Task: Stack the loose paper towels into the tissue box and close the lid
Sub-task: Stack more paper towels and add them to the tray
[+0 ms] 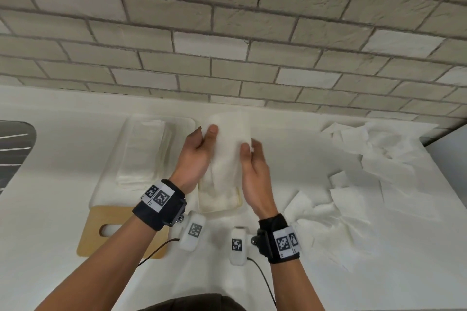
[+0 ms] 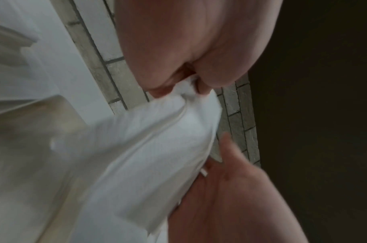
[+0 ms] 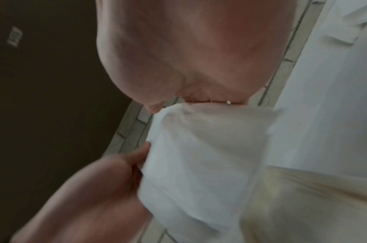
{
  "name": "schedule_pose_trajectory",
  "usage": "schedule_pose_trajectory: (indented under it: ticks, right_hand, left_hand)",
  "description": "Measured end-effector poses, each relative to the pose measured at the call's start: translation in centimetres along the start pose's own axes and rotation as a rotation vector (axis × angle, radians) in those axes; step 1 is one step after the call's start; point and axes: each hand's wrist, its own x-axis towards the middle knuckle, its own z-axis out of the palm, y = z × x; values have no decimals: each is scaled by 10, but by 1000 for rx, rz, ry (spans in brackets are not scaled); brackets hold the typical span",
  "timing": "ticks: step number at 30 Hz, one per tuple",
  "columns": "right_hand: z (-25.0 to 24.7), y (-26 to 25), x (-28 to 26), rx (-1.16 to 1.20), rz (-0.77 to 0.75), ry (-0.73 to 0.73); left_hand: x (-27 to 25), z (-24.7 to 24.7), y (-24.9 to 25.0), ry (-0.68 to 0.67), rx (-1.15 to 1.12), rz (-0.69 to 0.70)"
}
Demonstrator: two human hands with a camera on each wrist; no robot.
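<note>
Nearest you, the wooden lid (image 1: 121,231) lay flat on the counter (image 1: 63,159), off the box (image 1: 219,199). No legible writing was found. Your left hand (image 1: 195,156) and right hand (image 1: 254,171) each pinched a side of one towel (image 1: 228,139), raised over the box. Loose towels (image 1: 374,171) lay right; a folded stack (image 1: 142,151) left.

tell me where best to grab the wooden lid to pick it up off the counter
Probably the wooden lid by its left long edge, coming from the left: it lies flat on the counter and the left forearm covers its right part. The oval slot offers a finger hold.
</note>
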Motion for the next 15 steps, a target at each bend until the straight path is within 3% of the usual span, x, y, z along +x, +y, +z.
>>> schedule_pose_trajectory:
  ticks: [5, 8, 10, 15]
  right_hand:
    - [10, 45, -12, -181, 30, 55]
    - [13, 60, -9, -307, 48, 132]
    - [19, 69, -9, -359, 63, 105]
    - [25, 76, -13, -492, 119, -21]
  left_hand:
    - [27, -4, -18, 82, 31, -84]
    - [46, -20, -41, 26, 278, -184]
    - [54, -29, -55, -41, 476, -232]
    - [56, -33, -70, -172, 756, -108]
